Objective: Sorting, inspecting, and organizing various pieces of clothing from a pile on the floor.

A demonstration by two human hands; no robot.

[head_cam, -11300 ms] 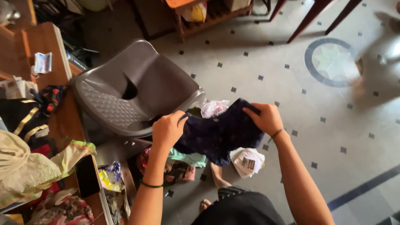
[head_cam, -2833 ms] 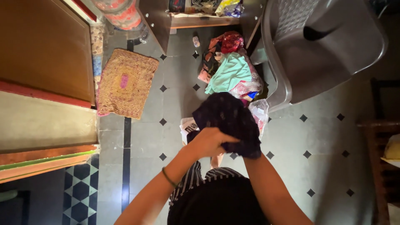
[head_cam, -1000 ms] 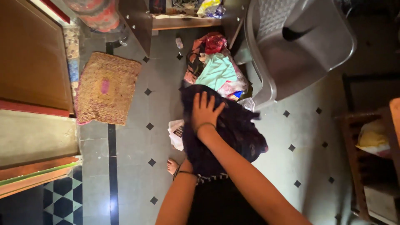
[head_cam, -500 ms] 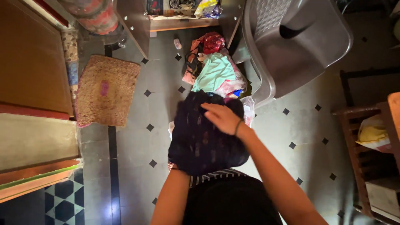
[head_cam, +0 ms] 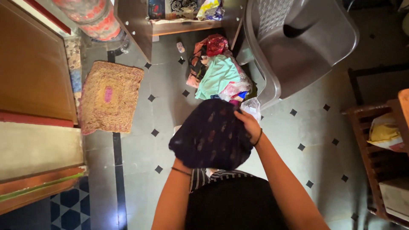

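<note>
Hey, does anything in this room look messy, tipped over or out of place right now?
Yes. A heap of clothes lies loose on the tiled floor beside the grey plastic chair, with a clear plastic bag at its edge. The woven mat sits slightly askew to the tile lines.

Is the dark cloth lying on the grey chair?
No, the dark cloth is held up over the floor by the right hand, apart from the grey chair.
</note>
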